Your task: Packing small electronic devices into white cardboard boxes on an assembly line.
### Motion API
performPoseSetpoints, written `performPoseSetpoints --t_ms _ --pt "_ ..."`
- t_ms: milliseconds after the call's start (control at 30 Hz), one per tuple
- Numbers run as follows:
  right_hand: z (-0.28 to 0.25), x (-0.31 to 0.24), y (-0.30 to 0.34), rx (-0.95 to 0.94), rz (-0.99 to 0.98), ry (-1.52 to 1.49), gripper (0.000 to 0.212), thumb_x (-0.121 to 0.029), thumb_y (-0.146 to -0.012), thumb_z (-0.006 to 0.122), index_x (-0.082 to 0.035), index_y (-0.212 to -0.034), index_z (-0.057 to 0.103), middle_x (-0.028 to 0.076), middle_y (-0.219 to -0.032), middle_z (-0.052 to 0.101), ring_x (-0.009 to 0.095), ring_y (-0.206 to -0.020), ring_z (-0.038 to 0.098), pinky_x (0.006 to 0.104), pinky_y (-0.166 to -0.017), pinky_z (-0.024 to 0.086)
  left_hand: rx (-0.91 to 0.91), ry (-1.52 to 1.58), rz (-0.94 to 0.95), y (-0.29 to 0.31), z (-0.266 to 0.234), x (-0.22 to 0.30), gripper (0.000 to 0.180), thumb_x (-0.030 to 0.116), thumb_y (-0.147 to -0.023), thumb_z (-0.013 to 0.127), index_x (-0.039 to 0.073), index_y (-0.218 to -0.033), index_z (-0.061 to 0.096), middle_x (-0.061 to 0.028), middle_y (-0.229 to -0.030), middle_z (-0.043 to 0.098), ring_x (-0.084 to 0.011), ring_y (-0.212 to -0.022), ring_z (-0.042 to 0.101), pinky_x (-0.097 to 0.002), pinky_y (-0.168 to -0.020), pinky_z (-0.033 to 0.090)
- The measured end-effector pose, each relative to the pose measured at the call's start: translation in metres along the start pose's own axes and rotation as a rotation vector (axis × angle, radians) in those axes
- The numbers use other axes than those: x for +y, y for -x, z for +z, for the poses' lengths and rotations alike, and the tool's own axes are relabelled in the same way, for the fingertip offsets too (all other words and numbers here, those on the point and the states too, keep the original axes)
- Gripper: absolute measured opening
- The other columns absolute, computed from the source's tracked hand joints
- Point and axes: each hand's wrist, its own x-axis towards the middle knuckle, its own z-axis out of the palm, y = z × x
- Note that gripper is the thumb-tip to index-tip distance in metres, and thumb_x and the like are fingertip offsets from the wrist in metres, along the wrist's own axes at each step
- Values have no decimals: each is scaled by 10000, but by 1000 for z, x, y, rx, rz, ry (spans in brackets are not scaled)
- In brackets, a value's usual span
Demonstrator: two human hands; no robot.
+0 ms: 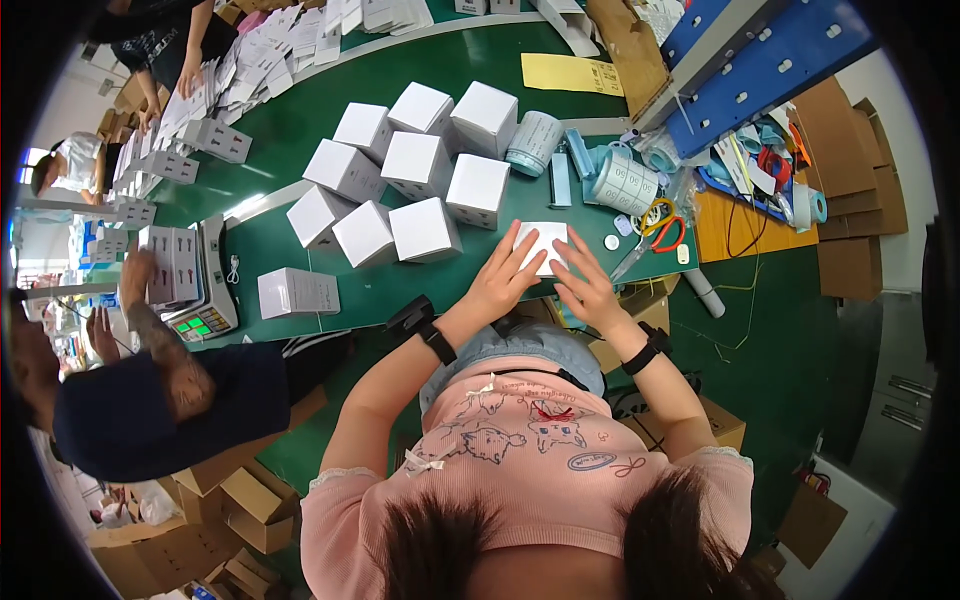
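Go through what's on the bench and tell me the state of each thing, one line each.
Left hand: open, fingers flat on the small white box.
Right hand: open, fingers on the same box.
Small white box: closed, lying on the green table.
White boxes: closed, clustered.
Scissors: lying flat.
Scale: display lit.

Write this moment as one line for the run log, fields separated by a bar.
left hand on small white box | right hand on same box | scissors beside | white boxes behind
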Motion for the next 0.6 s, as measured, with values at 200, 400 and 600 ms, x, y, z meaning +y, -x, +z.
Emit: performPoseSetpoints --t_ms 200,400,600 --pt "8 9 9 21 258 -115 670 -56 -663 716 -61 -1272 435 184 -1368 329 357 -1256 349 435 -995 334 75 67 -21 10 11 -1 529 72 -687 701 56 -1185 523 -184 -1359 338 -423 -1267 291 -443 -976 360" --pt "33 22 19 15 704 -488 898 -160 -673 742 -60 -1386 205 149 -1399 256 299 -1245 355 382 -967 382 160 311 -291 9 5 7 572 111 -669 728 91 -1201 520 -187 -1397 253 -396 -1248 317 -429 -980 343" --pt "3 -36 -37 -380 557 -518 840 -165 -658 751 -64 -1356 294 125 -1348 329 288 -1216 390 372 -964 383 134 299 -488 19 -82 51 659 174 -588 785 94 -1189 526 -189 -1241 391 -347 -1082 461 -390 -894 407"
